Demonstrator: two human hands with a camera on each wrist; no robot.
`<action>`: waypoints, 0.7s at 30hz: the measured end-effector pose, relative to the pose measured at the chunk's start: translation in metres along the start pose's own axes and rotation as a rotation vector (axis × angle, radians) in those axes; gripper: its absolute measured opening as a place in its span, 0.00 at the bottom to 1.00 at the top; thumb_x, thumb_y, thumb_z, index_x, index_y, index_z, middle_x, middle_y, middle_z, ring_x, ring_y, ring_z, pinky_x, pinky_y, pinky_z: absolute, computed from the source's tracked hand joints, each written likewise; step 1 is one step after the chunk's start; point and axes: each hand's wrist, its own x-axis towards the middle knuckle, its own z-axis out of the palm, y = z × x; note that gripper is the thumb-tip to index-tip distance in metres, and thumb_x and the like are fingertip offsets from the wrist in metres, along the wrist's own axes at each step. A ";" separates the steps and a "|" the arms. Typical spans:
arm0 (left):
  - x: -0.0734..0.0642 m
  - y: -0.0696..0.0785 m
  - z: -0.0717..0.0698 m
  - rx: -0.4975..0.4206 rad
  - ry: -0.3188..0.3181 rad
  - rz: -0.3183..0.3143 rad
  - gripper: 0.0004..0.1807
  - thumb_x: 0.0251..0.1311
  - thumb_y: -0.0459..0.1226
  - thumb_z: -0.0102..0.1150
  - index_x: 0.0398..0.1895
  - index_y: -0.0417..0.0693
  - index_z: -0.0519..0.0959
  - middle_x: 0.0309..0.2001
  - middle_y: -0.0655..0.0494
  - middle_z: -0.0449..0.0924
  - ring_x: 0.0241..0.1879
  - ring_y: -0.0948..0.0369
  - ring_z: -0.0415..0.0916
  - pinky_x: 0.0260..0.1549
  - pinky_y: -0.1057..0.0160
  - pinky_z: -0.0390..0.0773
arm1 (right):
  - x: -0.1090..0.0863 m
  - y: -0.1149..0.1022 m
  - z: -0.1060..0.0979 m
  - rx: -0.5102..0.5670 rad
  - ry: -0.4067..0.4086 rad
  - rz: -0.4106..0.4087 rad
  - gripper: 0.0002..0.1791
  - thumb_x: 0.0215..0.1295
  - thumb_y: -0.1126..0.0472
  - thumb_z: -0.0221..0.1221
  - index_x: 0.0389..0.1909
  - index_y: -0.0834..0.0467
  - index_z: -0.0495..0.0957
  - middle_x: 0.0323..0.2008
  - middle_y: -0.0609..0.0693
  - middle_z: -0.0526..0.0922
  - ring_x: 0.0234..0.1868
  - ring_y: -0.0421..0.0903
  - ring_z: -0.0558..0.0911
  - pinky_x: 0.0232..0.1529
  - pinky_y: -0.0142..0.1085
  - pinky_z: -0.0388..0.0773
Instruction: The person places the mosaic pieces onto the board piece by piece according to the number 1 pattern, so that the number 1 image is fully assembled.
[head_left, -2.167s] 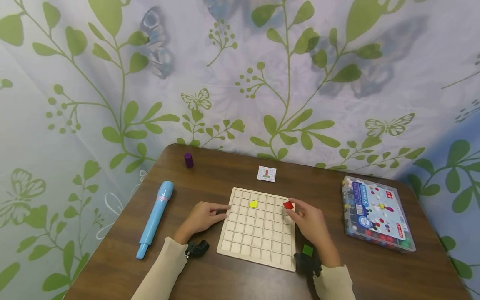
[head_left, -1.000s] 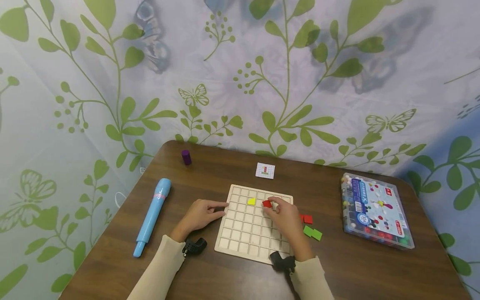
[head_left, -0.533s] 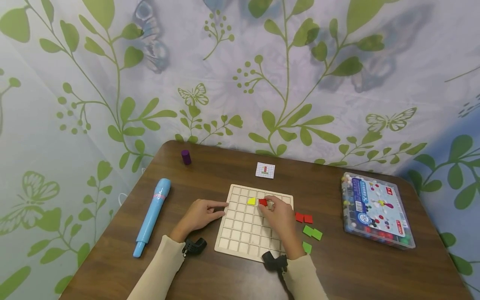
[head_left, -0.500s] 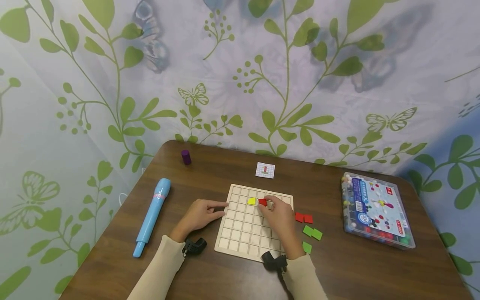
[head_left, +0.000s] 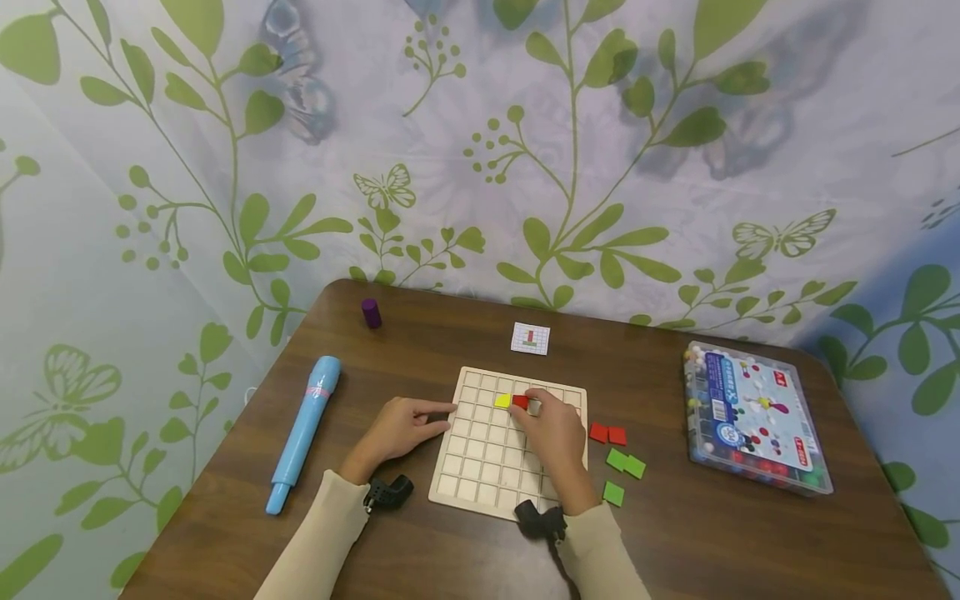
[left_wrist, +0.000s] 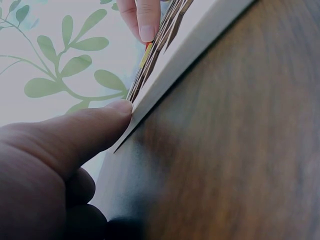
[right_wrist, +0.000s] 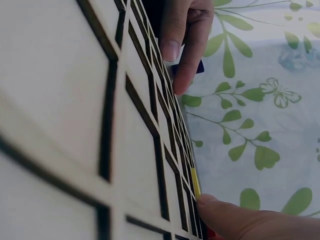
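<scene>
A pale wooden grid board [head_left: 480, 475] lies on the brown table. In one of its upper cells sits a yellow tile [head_left: 502, 401]. My right hand [head_left: 556, 433] pinches a red square tile [head_left: 520, 402] at the cell just right of the yellow one. Whether the red tile lies flat in its cell I cannot tell. My left hand [head_left: 401, 432] touches the board's left edge with straight thumb and index finger. In the left wrist view its thumb [left_wrist: 95, 127] presses the rim. The right wrist view shows the right thumb [right_wrist: 225, 215] beside the yellow tile [right_wrist: 195, 181].
Right of the board lie two red tiles [head_left: 617, 436] and several green tiles [head_left: 613, 493]. A small pattern card [head_left: 530, 339] is behind it. A blue microphone-shaped stick [head_left: 306, 433] and a purple cylinder [head_left: 371, 313] stand left. A clear box of coloured balls [head_left: 753, 417] lies far right.
The right hand has carried the red tile leftward from the board's right edge to beside the yellow tile. More loose tiles now show on the right. The left hand stays at the edge.
</scene>
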 end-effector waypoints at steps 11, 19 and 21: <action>0.000 0.000 0.000 0.012 0.001 0.000 0.18 0.64 0.47 0.70 0.57 0.65 0.86 0.10 0.70 0.53 0.14 0.71 0.47 0.17 0.69 0.56 | 0.000 0.001 0.002 -0.011 0.006 0.003 0.23 0.59 0.45 0.73 0.52 0.51 0.86 0.11 0.43 0.67 0.17 0.42 0.64 0.17 0.37 0.57; 0.001 -0.001 0.001 0.016 0.009 0.019 0.18 0.64 0.46 0.70 0.57 0.63 0.87 0.10 0.70 0.53 0.14 0.71 0.47 0.17 0.69 0.56 | -0.001 0.000 -0.001 0.002 0.005 0.010 0.22 0.59 0.46 0.73 0.52 0.52 0.87 0.12 0.43 0.67 0.18 0.43 0.64 0.17 0.37 0.57; 0.001 -0.001 0.001 0.015 0.010 0.018 0.17 0.64 0.46 0.70 0.57 0.63 0.87 0.11 0.70 0.53 0.14 0.71 0.47 0.17 0.69 0.56 | -0.001 -0.001 -0.001 0.001 0.005 0.013 0.22 0.60 0.47 0.73 0.52 0.52 0.87 0.13 0.44 0.67 0.19 0.43 0.65 0.18 0.37 0.58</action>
